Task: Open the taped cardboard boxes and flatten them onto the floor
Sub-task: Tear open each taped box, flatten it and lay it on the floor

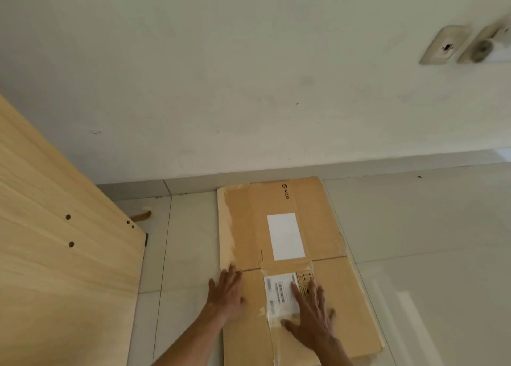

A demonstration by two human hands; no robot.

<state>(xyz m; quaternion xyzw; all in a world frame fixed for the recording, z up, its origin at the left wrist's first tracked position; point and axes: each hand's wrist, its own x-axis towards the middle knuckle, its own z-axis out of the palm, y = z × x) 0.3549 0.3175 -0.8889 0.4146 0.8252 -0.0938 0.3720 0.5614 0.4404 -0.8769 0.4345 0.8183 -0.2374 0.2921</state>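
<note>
A brown cardboard box [326, 222] lies flattened on the pale tiled floor, its far edge close to the wall. It carries a blank white label [285, 235], a printed shipping label [278, 289] and strips of clear tape. My left hand [226, 292] lies palm down with straight fingers on the box's left edge, near the crease across the middle. My right hand [312, 317] presses flat on the cardboard, fingers spread, partly covering the shipping label.
A light wooden panel [55, 255] with drilled holes stands at the left, close to the box. The white wall [249, 89] behind has two sockets [445, 45] at the upper right. A brown scrap [142, 216] lies by the panel. Bare tiles [428, 241] stretch right.
</note>
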